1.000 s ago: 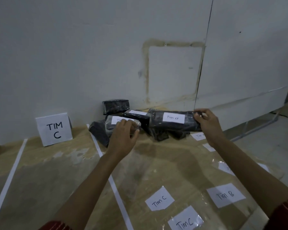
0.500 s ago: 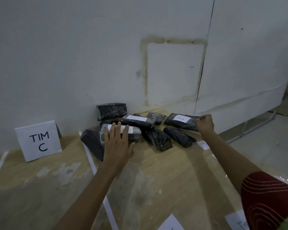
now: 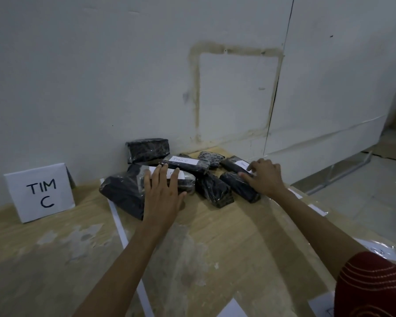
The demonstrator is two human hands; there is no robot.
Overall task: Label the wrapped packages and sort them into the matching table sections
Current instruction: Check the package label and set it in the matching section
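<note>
– Wood-grain table top under clear film (image 3: 215,248), white wall behind. Report stock position.

– Black film-wrapped packages lie heaped against the wall, right of the white folded card sign marked TIM C (image 3: 41,192), mostly beyond the white tape strip (image 3: 118,221) that runs beside that sign. The large unlabelled black package (image 3: 124,197) lies across the strip.

– Hand status?

– Left hand (image 3: 162,193): flat, fingers straight, pressing on the grey-black wrapped package with a white label (image 3: 189,183); nothing is gripped. Right hand (image 3: 264,177): at the heap's far end from the sign, fingers lightly bent over the black wrapped package with a white slip (image 3: 234,162). Whether it clasps that package cannot be determined.

– Probable faults?

– Three, by judgement.
1. Slick wrap: downward pressure may make stacked packages slide and topple the heap.
2. Labelled and unlabelled units lie mixed; one may go across to the sign's section unmarked.
3. The package across the strip belongs clearly to neither section and invites a miscount.
</note>
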